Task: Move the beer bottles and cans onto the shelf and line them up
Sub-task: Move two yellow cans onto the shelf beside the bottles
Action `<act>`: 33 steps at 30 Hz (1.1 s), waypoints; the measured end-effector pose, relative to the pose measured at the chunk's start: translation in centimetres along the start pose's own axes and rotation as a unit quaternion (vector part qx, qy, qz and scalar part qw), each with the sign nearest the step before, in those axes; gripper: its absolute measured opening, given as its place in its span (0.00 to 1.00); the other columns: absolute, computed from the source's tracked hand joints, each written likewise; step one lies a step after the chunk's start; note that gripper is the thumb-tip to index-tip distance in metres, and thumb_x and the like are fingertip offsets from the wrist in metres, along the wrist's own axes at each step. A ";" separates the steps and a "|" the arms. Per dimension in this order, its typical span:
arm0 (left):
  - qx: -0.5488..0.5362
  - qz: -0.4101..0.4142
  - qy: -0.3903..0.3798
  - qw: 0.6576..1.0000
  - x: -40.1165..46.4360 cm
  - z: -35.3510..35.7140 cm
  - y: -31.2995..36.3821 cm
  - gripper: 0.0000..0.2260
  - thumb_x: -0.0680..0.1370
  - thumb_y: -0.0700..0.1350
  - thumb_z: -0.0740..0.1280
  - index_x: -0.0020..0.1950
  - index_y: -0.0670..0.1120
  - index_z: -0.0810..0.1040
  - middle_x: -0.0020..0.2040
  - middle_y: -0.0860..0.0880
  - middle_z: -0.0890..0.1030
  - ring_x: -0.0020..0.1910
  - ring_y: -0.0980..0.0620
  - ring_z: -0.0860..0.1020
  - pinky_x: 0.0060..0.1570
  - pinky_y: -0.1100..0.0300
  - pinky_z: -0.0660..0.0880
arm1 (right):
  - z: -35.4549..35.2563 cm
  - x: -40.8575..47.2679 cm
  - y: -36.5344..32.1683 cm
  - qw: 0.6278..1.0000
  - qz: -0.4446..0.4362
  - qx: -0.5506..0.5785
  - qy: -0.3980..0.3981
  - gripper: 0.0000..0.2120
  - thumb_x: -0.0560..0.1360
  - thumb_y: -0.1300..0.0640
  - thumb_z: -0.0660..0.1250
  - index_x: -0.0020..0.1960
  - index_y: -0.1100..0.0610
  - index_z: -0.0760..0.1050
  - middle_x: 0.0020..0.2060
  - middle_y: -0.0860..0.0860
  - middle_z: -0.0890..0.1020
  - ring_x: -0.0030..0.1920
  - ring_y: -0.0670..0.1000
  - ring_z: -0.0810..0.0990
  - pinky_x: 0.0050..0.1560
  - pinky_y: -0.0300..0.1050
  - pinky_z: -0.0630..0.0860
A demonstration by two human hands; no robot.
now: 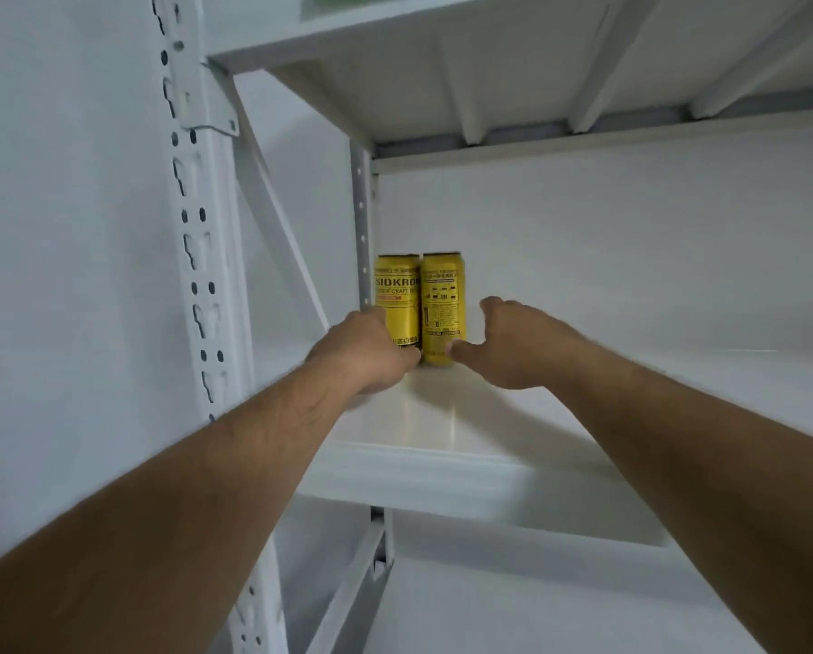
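While both arms reach into the white shelf [442, 417], two yellow beer cans stand upright at its back left corner, side by side and touching. The left can [397, 299] sits against the rear upright [361, 228]; the right can [444, 304] is just beside it, label text facing out. The left hand [367, 351] wraps the left can low down: fingers behind it, thumb across the front near the base, grip clamped on it. The right hand [513, 342] sits at the right can's lower right, thumb tip touching its base; the fingers curl loosely beside the can and are not closed round it. Another shelf board [395, 35] runs overhead.
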State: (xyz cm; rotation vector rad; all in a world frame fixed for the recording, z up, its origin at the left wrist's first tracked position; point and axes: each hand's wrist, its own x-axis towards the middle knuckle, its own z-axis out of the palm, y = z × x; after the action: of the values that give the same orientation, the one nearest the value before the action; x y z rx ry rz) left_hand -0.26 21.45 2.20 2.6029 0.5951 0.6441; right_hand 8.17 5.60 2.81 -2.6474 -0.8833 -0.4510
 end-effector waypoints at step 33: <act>-0.296 -0.048 -0.035 0.953 13.4 5.7 -3.9 0.29 0.64 0.47 0.84 0.63 0.49 0.80 0.55 0.46 0.85 0.53 0.42 0.84 0.60 0.42 0.80 | 5.2 11.4 -1.4 0.871 0.114 0.462 0.121 0.17 0.73 0.46 0.76 0.55 0.56 0.82 0.49 0.52 0.85 0.50 0.52 0.84 0.49 0.47 0.80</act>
State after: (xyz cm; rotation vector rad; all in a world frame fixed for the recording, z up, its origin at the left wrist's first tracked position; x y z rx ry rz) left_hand 12.17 29.68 0.36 2.0136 0.4192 0.5849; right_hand 16.92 14.62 2.84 -1.7241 -0.5004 -0.2049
